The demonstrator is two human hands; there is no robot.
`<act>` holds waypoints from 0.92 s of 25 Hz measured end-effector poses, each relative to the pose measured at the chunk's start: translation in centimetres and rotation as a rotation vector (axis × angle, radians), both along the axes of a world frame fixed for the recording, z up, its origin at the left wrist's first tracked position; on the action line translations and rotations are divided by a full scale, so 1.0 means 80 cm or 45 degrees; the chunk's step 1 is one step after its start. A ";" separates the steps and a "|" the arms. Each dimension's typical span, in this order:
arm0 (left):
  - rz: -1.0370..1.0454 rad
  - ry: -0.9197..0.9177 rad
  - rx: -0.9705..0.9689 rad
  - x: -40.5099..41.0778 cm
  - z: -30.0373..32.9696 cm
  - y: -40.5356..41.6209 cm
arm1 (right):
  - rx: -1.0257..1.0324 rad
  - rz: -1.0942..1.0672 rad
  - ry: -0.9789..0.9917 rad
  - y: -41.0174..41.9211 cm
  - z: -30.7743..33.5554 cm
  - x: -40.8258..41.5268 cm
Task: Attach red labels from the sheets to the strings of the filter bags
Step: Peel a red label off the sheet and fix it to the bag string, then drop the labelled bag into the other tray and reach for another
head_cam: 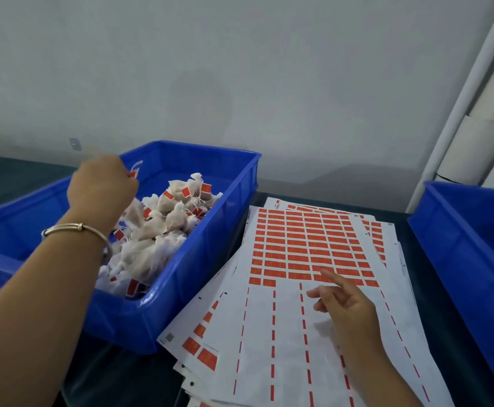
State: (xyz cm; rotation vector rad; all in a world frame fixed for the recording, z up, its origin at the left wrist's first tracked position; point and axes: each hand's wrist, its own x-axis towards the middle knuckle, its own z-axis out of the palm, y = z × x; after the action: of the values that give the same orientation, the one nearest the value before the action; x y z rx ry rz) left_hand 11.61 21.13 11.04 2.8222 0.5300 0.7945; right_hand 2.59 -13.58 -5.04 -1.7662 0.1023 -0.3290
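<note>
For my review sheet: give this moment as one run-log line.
left hand: pinches labelled string over blue bin | right hand: open, forefinger on label sheet | filter bags: piled in bin

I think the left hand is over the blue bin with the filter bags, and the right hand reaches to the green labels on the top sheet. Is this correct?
One detail is wrong: the labels on the top sheet are red, not green, as the head view shows. The rest holds: the left hand is over the blue bin of filter bags, and the right hand reaches toward the labels.
</note>
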 end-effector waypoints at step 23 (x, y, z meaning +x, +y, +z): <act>-0.966 0.441 -0.127 -0.067 -0.210 -0.381 | -0.161 -0.583 -0.098 -0.255 0.222 0.092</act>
State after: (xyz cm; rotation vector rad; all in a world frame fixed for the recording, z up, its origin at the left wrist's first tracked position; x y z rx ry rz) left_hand 6.26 -9.39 -5.79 2.7241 -0.4486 0.1279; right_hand 9.93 -33.97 12.75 -1.8424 0.4420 -0.7465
